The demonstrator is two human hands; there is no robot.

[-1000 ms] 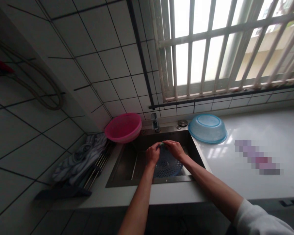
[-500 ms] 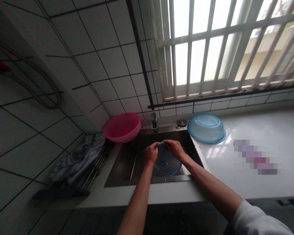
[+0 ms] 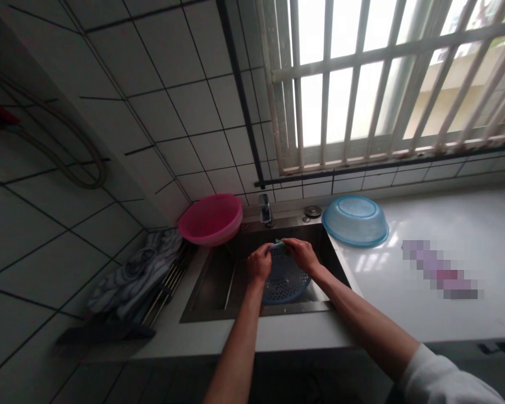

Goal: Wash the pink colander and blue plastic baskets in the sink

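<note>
A blue perforated colander [image 3: 287, 286] stands tilted inside the stainless steel sink [image 3: 340, 264], close to its front edge, with its far rim raised and its open side turned toward the person. The left hand [image 3: 260, 264] has its fingers closed on the rim's upper left. The right hand [image 3: 303, 255] bends over the top of the rim, its fingers appearing closed on a small green scrap [image 3: 280, 244], perhaps a cloth or scouring pad; how tightly they press is too small to tell.

The left hand looks like the main support, so a wet rim could slide out of that grip and let the colander drop against the sink. Hard pressure from the right fingers on the rim could twist it, and the scrap could slip off the thin edge into the sink.

Over the sink's back left corner, a pink basin [image 3: 210, 220] overhangs the edge; a knock from a raised colander could tip it in. The faucet [image 3: 265, 212] rises from the back edge, where a high lift could strike it. An upturned light-blue basin [image 3: 356, 223] sits on the counter [image 3: 404, 317] just beside the back right corner, where a wide swing could push it.
</note>
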